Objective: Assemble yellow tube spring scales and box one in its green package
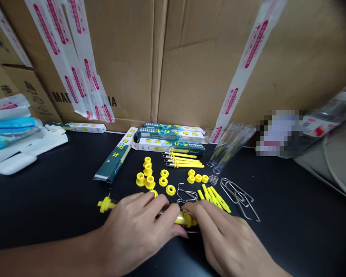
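A clear tube with yellow parts [181,220] lies crosswise between the two hands, on the six o'clock side of the spread of parts; whether it touches the table is hidden. The left hand [141,219] is wrapped around its middle, with the tube's yellow end piece [105,204] sticking out toward nine o'clock. The right hand [225,234] has its bent fingers at the tube's other end; its fingertips are partly hidden, so I cannot tell whether they are closed on it.

From the tube, small metal hooks [187,199] lie near at twelve o'clock. Yellow flat sticks [215,198] lie at two, with large bent wires [239,196] beyond them. At one are small yellow caps [198,178] and, just beside them, springs [213,179]. Yellow rings [163,185] and flanged yellow bushings [148,169] sit toward eleven.

Farther out at twelve, yellow rods with metal ends [187,161] lie in front of stacked boxes [170,145]; another box [115,157] slants toward ten-thirty. More clear tubes [230,146] lean at one. A blue package [11,130] is at ten, at the edge of the black table [46,207], and cardboard [127,57] stands behind everything.
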### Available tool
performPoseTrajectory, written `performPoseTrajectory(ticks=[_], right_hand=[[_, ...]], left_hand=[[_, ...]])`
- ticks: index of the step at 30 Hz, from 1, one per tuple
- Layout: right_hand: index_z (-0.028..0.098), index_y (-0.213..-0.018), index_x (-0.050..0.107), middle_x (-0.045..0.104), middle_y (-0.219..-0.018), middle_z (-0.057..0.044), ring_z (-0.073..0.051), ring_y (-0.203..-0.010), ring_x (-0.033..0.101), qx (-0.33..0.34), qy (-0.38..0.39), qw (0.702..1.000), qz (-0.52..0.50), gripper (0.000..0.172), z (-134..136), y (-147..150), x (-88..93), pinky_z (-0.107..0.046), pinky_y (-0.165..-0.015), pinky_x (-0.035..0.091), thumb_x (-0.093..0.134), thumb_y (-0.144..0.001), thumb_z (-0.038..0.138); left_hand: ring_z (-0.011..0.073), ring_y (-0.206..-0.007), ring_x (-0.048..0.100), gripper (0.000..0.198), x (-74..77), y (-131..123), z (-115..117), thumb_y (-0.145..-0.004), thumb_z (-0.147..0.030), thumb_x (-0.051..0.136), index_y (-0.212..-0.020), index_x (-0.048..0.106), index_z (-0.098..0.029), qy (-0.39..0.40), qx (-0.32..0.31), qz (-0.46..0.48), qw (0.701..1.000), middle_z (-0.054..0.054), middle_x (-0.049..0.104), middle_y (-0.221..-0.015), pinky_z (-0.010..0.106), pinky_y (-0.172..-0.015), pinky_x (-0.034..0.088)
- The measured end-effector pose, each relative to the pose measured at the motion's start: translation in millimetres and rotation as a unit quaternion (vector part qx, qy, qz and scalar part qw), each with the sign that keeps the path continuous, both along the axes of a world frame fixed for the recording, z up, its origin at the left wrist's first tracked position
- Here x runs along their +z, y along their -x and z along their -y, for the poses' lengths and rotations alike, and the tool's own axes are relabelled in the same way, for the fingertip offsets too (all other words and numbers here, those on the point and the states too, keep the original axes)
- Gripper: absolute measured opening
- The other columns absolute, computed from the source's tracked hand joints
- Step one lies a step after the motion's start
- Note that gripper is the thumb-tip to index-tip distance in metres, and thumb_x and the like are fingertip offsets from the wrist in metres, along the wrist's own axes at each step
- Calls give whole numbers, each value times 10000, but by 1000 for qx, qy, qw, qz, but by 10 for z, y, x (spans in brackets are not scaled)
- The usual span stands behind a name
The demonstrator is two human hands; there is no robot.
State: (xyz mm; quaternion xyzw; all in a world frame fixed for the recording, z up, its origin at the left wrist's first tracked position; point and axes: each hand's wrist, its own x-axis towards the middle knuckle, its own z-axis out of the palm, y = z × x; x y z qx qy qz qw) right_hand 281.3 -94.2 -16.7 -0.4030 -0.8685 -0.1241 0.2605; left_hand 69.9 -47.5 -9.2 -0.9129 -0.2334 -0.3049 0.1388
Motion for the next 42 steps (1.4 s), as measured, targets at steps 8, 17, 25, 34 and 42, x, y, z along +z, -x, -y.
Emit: performPoseTrajectory(ticks=[8, 17, 25, 34, 42], right_hand=[[96, -1146, 629, 748, -833, -83, -194, -679, 752, 1, 12, 999, 48, 459, 65, -37, 57, -279, -565, 586, 171, -1111, 110], [-9, -1222, 635, 746, -755, -114, -223, -608, 763, -13, -64, 994, 92, 374, 100, -52, -15, -282, -440, 566, 305, -1063, 68], [79, -1098, 619, 732, -706, -76, -211, -556, 751, 3, -35, 997, 66, 354, 67, -6, 7, -282, -437, 577, 268, -1059, 56], [216, -1063, 475, 724, -761, -4, -163, -550, 743, -1, 82, 996, -40, 334, 79, -35, -93, -230, -471, 559, 327, -936, -55], [225, -1036, 454, 761, -748, -25, -171, -523, 736, 5, 64, 993, -101, 388, 31, -1, -81, -231, -485, 562, 345, -831, -86]], left_hand=[[197, -631, 700, 357, 13, -42, 27, -1117, -335, 407, -890, 632, -175, 9, -3, 3, 1000, -7, 722, -740, 360, -529, 469], [208, -621, 722, 291, -24, -25, 31, -1109, -252, 432, -942, 642, -139, -31, 0, -9, 999, 3, 738, -726, 360, -505, 490], [208, -582, 702, 237, -16, -20, 56, -1029, -79, 481, -923, 684, -142, -44, -20, -17, 999, 18, 740, -725, 341, -478, 509], [187, -513, 647, 304, 33, -51, 94, -1014, -48, 442, -856, 683, -144, -70, -29, -14, 997, 6, 684, -638, 324, -466, 498], [177, -561, 704, 301, 57, -35, 111, -998, -3, 428, -919, 691, -126, -89, -35, -23, 995, 16, 755, -699, 305, -499, 527]])
